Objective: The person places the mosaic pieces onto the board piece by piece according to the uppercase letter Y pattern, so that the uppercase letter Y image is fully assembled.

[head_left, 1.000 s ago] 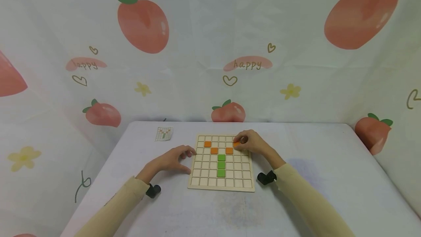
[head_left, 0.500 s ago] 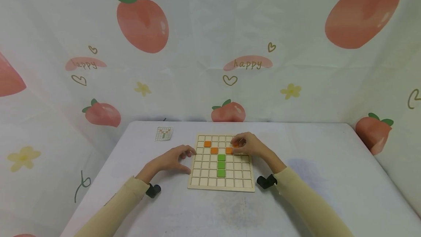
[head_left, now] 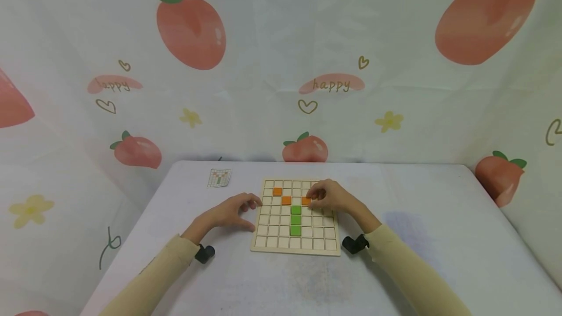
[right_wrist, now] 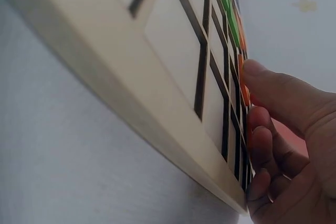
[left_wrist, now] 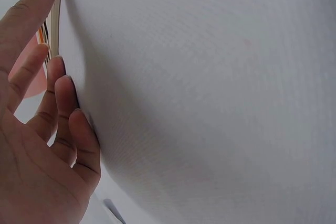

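Observation:
A wooden grid board [head_left: 273, 243] lies flat on the table. Three green tiles [head_left: 296, 220] form a column at its middle, and orange tiles [head_left: 277, 191] sit in cells farther back. My right hand [head_left: 331, 196] reaches over the board's right side; its thumb and curled fingers pinch at an orange tile [head_left: 305, 201] right of centre. In the right wrist view the thumb rests on an orange tile's edge [right_wrist: 242, 77]. The cells beneath this hand are hidden. My left hand [head_left: 228, 212], fingers spread and relaxed, touches the board's left edge.
A small paper card [head_left: 219, 178] with a printed grid pattern lies at the back left of the white table [head_left: 395, 267]. Behind it hangs a fruit-patterned cloth [head_left: 263, 62]. Black wrist cameras [head_left: 355, 244] are worn on both wrists.
My right hand has shifted left and slightly nearer, from the orange tile at the back right to the one right of centre. The left hand and the board have stayed in place.

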The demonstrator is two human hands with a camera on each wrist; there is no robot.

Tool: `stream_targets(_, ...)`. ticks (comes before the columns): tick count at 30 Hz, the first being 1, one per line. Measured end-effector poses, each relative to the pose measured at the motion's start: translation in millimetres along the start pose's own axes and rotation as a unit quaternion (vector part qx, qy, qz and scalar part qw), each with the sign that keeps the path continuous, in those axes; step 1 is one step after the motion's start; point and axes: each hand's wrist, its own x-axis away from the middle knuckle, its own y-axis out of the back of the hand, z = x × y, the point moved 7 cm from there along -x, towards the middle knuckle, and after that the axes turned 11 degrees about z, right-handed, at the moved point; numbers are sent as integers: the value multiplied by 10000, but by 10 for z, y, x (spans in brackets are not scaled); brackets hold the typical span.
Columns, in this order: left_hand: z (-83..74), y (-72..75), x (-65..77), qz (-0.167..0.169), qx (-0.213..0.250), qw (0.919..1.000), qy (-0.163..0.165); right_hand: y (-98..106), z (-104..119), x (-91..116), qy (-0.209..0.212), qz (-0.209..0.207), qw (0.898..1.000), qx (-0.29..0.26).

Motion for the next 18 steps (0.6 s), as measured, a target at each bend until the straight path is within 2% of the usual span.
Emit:
stream_targets(11, -16, 6, -6, -4, 21, 10000, -8, 62, -14, 45, 74, -136, 9999, -56)
stream_targets(18, -11, 17, 19, 12, -3, 10000, 25, 221, -51, 221, 192, -327, 9985, -403)
